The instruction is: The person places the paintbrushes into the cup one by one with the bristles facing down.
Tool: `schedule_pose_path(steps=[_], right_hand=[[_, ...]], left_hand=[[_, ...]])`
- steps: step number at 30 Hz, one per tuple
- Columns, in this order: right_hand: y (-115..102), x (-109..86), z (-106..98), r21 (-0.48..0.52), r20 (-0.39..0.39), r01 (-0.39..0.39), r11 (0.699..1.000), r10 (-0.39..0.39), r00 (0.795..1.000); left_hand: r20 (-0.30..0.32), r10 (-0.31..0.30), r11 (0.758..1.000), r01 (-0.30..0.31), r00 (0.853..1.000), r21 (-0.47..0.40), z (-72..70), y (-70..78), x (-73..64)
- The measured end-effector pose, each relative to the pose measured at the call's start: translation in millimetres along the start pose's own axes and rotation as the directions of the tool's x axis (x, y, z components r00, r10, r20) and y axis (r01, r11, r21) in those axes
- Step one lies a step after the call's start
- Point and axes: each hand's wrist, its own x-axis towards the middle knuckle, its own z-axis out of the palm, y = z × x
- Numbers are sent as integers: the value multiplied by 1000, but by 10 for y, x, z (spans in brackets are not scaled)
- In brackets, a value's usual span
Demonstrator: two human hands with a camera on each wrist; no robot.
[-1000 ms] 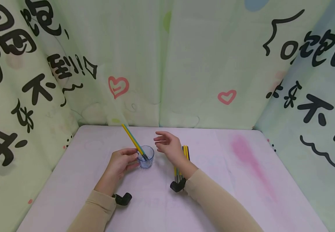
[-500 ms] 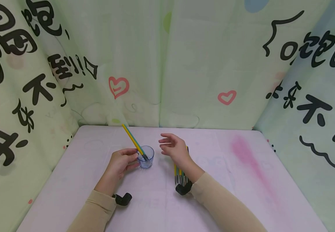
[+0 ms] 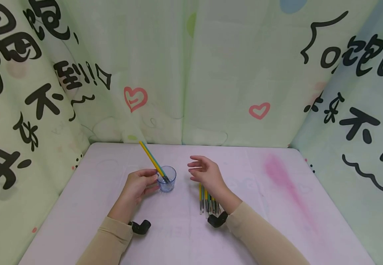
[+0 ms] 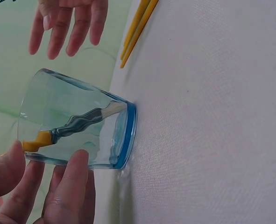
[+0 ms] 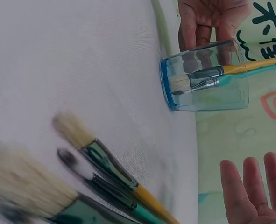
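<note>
My left hand [image 3: 140, 184] holds a clear bluish glass cup [image 3: 170, 186] by its left side, thumb near the rim. The cup stands upright on the table. A yellow paintbrush [image 3: 150, 156] and a teal paintbrush [image 3: 149, 150] lean left in it, bristles down. To the right, my right hand [image 3: 208, 172] hovers with loosely bent fingers and nothing in them. Below it, partly covered by hand and wrist, lie several paintbrushes [image 3: 206, 201] with yellow and teal handles, bristles toward me. Their pale bristles [image 5: 74, 130] show close up in the right wrist view.
The pale pink table [image 3: 118, 158] has a darker pink smear [image 3: 284, 180] on its right side. Light green curtains [image 3: 218, 73] with black lettering and pink hearts enclose the back and sides. A black camera mount sits at each wrist.
My right hand has moved right and slightly toward me, away from the cup, uncovering more brush tips. The left hand, the cup and the two brushes in it stay put.
</note>
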Motion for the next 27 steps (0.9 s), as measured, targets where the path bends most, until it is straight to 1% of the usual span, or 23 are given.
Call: schedule_pose_path(steps=[4,9,14,18,20,27], right_hand=[[12,-34,-35,-14,-1,0,1000,0,1000],[26,-64,-90,-21,1,-21,1000,21,1000],[30,-107,-171,-16,11,-43,999,43,999],[43,-143,-238,1,17,-41,999,41,999],[43,-155,-267,11,15,-44,999,44,999],[64,-195,-391,1,-4,-73,997,73,997]], left_hand=[[-3,-6,1000,6,1000,3,0,-10,10],[0,-6,1000,6,1000,-1,-1,-9,5],[5,-5,1000,5,1000,-5,1,3,0],[1,-8,1000,8,1000,-4,5,7,-5],[-4,-9,1000,9,1000,0,6,11,0],[-9,-7,1000,7,1000,-11,11,5,11]])
